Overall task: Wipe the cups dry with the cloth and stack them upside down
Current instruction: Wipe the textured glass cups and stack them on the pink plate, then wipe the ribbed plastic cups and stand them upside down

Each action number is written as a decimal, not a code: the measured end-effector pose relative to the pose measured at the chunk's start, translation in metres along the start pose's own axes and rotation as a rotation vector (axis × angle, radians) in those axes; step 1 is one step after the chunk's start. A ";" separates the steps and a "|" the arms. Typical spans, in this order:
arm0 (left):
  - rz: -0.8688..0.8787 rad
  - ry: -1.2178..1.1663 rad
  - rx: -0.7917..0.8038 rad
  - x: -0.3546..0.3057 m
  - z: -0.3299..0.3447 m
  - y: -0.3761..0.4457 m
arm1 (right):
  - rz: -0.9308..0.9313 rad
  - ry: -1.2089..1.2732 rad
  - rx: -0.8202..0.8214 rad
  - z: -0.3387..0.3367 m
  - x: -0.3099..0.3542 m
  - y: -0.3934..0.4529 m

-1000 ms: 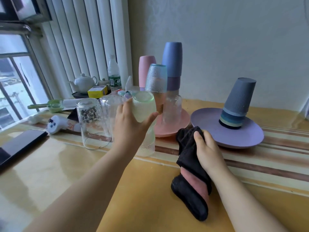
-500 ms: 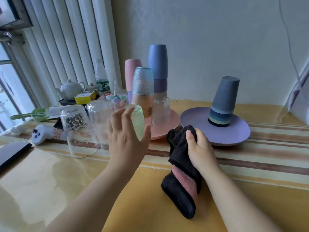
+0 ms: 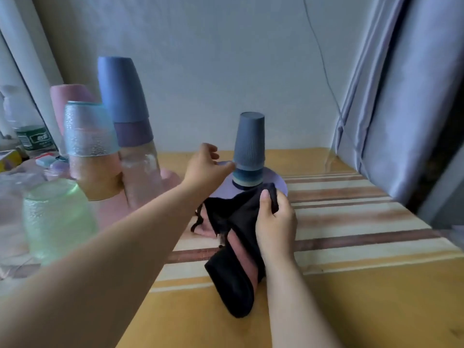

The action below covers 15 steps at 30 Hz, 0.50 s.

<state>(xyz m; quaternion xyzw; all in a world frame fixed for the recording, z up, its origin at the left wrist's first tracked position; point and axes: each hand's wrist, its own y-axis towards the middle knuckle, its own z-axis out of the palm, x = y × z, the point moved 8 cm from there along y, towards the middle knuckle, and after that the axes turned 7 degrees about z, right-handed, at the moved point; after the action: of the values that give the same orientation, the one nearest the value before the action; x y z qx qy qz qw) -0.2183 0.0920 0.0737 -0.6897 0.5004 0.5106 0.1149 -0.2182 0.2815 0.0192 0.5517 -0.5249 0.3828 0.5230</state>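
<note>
Right hand: the right hand (image 3: 275, 222) has fingers and thumb curled round the upper end of the dark cloth (image 3: 236, 244) and holds it bunched; the rest of the cloth trails down to the yellow table (image 3: 376, 310), toward its near edge.
Left hand: the left hand (image 3: 206, 169) holds nothing, fingers loosely spread, thumb tip touching or just short of the nested cup stack (image 3: 248, 151); contact not resolvable.
Stack location: mouth-down on the lilac plate (image 3: 278, 183), toward the far right corner of the table, just beyond the cloth.
Stack orientation: long axis vertical, closed bases up, rims down; grey cup (image 3: 249, 139) on top, blue and pale rims showing beneath.
Step (judged): reaching for the next cup to wipe, probably the top one.
Next move (judged): close round the grey cup, lift straight up along the axis so the lower cups stay put, bring it to the cloth.
Left side: taller inverted stacks on a pink plate (image 3: 170, 177); green glass (image 3: 57, 219) inverted near the left edge, blurred.
</note>
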 end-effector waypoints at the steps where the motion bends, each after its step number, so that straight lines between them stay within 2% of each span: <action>1: -0.016 -0.047 0.027 0.001 0.010 0.013 | 0.008 0.009 0.009 0.002 -0.003 0.002; 8: -0.089 -0.272 0.191 0.006 0.065 0.063 | 0.016 0.042 0.023 0.008 -0.008 0.007; 15: -0.020 -0.131 0.243 0.006 0.067 0.071 | 0.023 0.070 0.010 0.008 -0.008 0.007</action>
<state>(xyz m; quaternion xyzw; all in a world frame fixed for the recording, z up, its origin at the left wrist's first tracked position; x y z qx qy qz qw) -0.3149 0.0995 0.0631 -0.6409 0.5429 0.4891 0.2352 -0.2273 0.2754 0.0111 0.5347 -0.5104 0.4105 0.5340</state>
